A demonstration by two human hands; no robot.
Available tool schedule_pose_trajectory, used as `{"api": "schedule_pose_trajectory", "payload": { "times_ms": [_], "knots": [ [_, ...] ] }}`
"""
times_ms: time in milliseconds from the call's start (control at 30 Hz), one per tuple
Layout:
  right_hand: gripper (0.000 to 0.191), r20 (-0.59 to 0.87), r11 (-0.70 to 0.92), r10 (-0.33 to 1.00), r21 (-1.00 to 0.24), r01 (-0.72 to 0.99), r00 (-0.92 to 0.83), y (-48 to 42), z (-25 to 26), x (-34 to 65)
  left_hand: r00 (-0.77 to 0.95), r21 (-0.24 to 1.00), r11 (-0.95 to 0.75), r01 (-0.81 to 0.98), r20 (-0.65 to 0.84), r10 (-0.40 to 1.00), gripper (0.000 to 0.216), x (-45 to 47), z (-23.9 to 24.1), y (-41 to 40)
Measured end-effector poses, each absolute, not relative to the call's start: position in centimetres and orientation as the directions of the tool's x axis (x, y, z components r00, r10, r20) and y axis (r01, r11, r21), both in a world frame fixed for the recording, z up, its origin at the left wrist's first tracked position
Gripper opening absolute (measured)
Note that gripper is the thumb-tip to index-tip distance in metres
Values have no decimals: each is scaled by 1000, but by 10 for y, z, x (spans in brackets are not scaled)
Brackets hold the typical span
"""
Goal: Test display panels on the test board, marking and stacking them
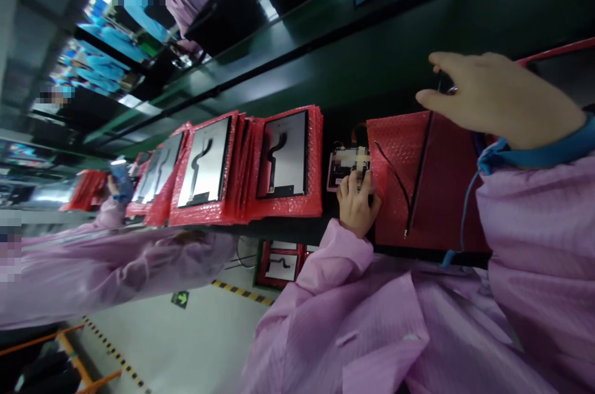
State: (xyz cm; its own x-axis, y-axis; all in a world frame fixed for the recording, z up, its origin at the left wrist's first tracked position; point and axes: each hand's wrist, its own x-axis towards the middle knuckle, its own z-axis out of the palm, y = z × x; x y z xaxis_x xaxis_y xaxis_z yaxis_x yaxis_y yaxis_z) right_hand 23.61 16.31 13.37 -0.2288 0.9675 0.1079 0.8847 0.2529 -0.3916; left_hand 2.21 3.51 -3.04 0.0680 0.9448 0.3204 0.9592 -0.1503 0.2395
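My left hand is curled, with its fingers pressed onto a small circuit board that sits in a pinkish bag with tape across it. Right beside it lies a red bubble-wrap bag with a thin black wire on it. My right hand, with a blue wrist strap at the cuff, hovers over the far edge of that bag. It pinches the top end of a thin black strip between thumb and fingers. The strip runs down across the bag. Both my sleeves are pink.
Red bubble-wrap bags holding flat display panels lie in overlapping stacks along the dark green bench. A co-worker's pink sleeve reaches in at left, and that hand holds a blue object. More panels sit in a bin below.
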Motion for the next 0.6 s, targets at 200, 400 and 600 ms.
{"api": "schedule_pose_trajectory", "payload": {
  "times_ms": [200,400,600],
  "knots": [
    [73,-9,22,1000,-422,907,-28,149,147,232,109,406,-325,855,470,876,40,15,-29,34],
    [62,-3,-89,995,-451,888,98,126,148,275,292,364,-410,836,338,895,31,19,-33,38],
    [60,36,-96,987,-652,752,158,116,133,288,278,448,-462,766,416,866,35,16,-38,42]
  ]
}}
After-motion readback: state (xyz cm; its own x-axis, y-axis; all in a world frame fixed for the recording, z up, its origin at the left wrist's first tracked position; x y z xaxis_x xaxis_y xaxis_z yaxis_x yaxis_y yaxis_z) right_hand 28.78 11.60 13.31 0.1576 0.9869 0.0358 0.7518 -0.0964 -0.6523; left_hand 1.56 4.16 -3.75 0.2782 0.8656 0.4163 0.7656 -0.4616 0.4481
